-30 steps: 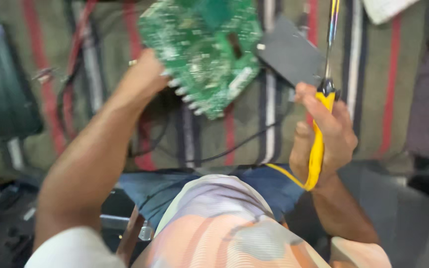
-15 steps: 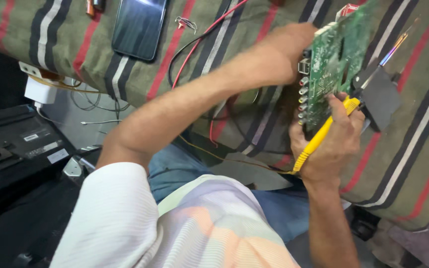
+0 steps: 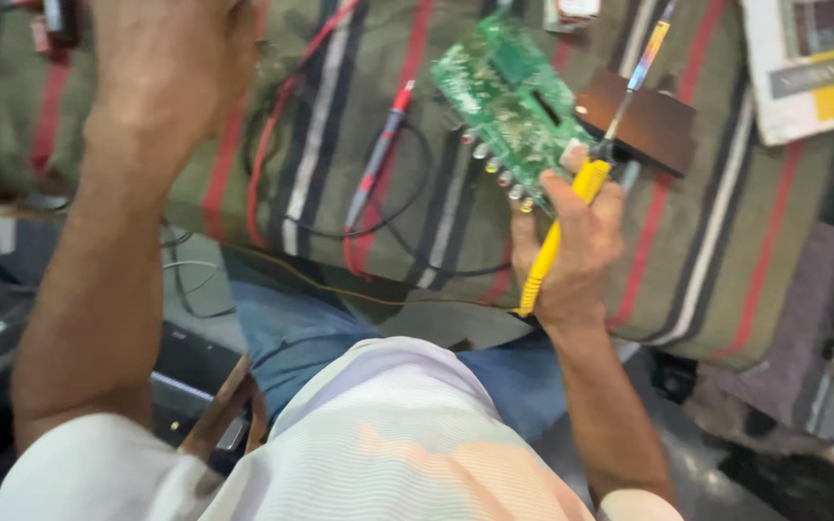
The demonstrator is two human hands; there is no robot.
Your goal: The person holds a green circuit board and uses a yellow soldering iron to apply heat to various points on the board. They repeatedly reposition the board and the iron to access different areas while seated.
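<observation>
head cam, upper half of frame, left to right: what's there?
left hand → red probe with its black lead → green circuit board → right hand gripping the yellow-handled soldering iron → dark brown square pad → white printed sheet, all over the striped cloth.

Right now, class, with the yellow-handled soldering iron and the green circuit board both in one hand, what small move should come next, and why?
Probably bring the left hand down to take the green circuit board. The right hand alone grips both the board's edge and the yellow-handled soldering iron, so the iron's tip cannot be aimed freely, while the left hand is raised away over the striped cloth.
</observation>
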